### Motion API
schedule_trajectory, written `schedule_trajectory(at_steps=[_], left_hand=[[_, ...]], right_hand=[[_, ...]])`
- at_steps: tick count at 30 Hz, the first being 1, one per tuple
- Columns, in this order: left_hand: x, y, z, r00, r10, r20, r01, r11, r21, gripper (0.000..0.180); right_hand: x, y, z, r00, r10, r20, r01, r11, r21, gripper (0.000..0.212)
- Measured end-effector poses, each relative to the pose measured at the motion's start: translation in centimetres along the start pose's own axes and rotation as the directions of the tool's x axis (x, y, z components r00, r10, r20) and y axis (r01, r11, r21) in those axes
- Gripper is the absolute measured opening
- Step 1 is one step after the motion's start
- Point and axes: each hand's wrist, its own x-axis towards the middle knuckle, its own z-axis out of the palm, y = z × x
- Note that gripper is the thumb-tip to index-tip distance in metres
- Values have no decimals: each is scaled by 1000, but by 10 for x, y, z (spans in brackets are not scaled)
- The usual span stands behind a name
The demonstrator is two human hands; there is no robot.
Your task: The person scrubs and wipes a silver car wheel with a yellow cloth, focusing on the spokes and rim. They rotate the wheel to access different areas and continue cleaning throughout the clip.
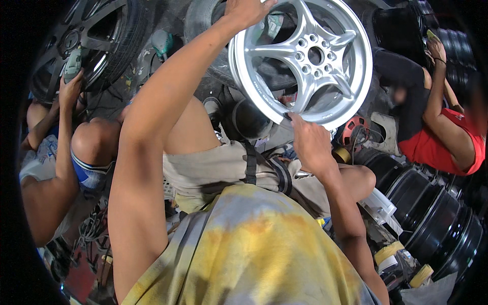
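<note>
A silver alloy wheel rim with broad spokes and a ring of bolt holes stands tilted in front of me. At its upper left edge, my left hand grips the rim; the top of the picture cuts off part of that hand. My right hand is closed at the lower lip of the rim, its fingertips pressing a small dark piece against the edge. What that piece is, I cannot make out. Behind the rim lies a worn grey tire, partly hidden by the rim and my left arm.
On the left, a person holds a grey-green power tool by a dark wheel with its tire. A person in a red shirt sits right. Black rims line the lower right, near a red reel and a yellow roll.
</note>
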Motion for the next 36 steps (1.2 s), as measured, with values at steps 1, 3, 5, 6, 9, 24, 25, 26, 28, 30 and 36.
schedule_trajectory(at_steps=[1, 3, 5, 6, 9, 24, 25, 26, 28, 30, 36], left_hand=[[0, -2, 2, 1000, 24, -12, -24, 1000, -11, 57], [0, -4, 1, 996, 74, -40, -75, 997, -29, 56], [1, 4, 2, 999, 8, 35, -7, 1000, -11, 56], [3, 4, 0, 997, -34, 68, 34, 999, 5, 57], [6, 1, -3, 991, -75, 109, 68, 996, 66, 59], [6, -3, 3, 1000, -3, -3, 3, 1000, -19, 68], [5, -2, 2, 1000, -8, -2, 8, 1000, -24, 68], [4, -1, 2, 1000, -13, -2, 13, 999, -30, 68], [2, -2, 0, 999, -31, 12, 31, 999, -24, 68], [4, -2, -3, 998, -39, 43, 39, 999, -2, 69], [3, -6, 6, 1000, 4, -29, -2, 999, 43, 67]], right_hand=[[2, 0, 1, 1000, 9, -3, -9, 1000, -1, 23], [26, 10, 8, 998, -65, 18, 65, 998, -14, 26], [27, 15, 7, 994, -102, 38, 102, 995, 1, 30], [18, 17, 2, 993, -110, 53, 109, 994, 21, 31], [-5, 35, -6, 985, -147, 92, 137, 985, 106, 34], [31, 11, -11, 978, -132, 162, 65, 929, 365, 33], [28, 15, -6, 981, -171, 86, 125, 911, 393, 33], [20, 22, 3, 978, -207, 8, 185, 891, 415, 33], [4, 33, -2, 982, -190, 23, 162, 891, 423, 32], [-9, 39, -20, 979, -71, 192, -8, 923, 384, 32], [17, 5, -13, 989, -119, 83, 81, 926, 369, 32]])
